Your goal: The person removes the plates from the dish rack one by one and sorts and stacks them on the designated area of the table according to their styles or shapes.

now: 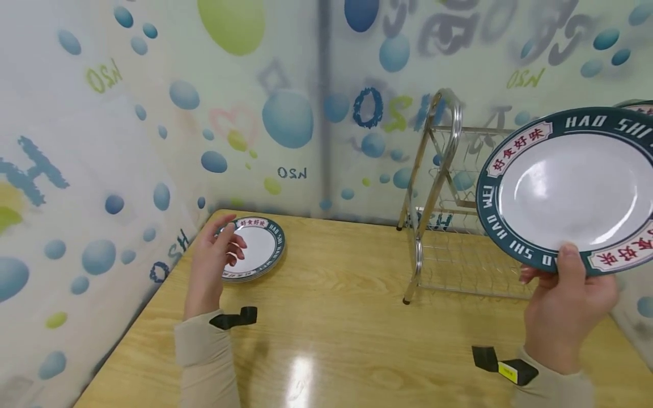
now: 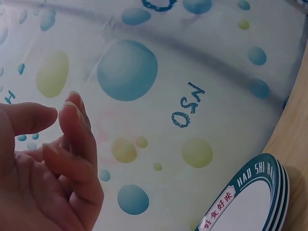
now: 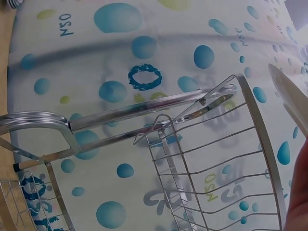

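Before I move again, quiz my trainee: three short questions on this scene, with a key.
1. True or false: the right hand grips a green-rimmed plate.
2. In the head view, on which side of the metal rack does the plate stack lie?
3. What does the left hand hold? A: a cup; B: nothing; C: a cloth.

Key: 1. True. 2. Left. 3. B.

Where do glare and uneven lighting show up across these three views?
Head view: a bright reflection on the table, curved highlights on the held plate; left wrist view: dimmer, with shading across the left hand; right wrist view: shiny highlights along the rack's tubing.
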Available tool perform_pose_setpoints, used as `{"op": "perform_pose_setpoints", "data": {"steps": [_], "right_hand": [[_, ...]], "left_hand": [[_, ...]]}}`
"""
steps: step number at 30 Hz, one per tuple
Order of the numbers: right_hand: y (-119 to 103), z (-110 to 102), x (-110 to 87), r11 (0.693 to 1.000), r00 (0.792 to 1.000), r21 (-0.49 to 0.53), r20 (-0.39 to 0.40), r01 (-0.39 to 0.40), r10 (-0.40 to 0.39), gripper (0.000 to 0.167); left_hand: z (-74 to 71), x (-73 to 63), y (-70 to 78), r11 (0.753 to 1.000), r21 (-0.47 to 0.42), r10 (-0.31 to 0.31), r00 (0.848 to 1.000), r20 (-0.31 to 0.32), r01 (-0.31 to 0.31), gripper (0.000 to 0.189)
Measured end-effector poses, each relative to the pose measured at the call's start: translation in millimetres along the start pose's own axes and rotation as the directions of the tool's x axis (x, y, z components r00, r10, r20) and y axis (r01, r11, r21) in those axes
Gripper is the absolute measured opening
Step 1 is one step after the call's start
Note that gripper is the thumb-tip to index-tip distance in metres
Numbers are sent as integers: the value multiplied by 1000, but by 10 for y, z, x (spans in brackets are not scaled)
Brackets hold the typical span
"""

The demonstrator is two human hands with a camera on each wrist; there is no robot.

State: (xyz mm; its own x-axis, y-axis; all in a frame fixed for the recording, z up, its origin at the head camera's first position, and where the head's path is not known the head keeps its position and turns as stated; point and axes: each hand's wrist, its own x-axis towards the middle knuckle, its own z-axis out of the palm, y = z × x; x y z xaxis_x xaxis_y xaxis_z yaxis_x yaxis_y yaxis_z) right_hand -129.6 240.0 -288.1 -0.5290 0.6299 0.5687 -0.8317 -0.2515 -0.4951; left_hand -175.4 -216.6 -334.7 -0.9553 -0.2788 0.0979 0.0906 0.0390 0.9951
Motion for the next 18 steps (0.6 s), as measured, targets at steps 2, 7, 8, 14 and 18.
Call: {"op": "perform_pose_setpoints", "data": {"steps": [2,7,8,14,18], "right_hand": [[0,-6,-22,1000,1000,-5,12,2,-2,32],[-22,-18,-64,1000,1000,-8,20,18,-18,33],[-27,-17,-69,1000,1000,-2,17,16,-16,34],[-29,6,-94,1000,999,20,28,-17,16,34],[-10,34,-113,993,996,83,35,-80,77,32]], "left_hand": [[37,2,7,1000,21,10,1000,11,-10,39],[135,5,19,997,74,18,999,50,-22,41],[148,2,15,997,81,14,998,57,-19,41],[170,-29,-4,994,106,5,998,62,-12,42],[186,-34,21,992,120,23,995,96,-35,40]]}}
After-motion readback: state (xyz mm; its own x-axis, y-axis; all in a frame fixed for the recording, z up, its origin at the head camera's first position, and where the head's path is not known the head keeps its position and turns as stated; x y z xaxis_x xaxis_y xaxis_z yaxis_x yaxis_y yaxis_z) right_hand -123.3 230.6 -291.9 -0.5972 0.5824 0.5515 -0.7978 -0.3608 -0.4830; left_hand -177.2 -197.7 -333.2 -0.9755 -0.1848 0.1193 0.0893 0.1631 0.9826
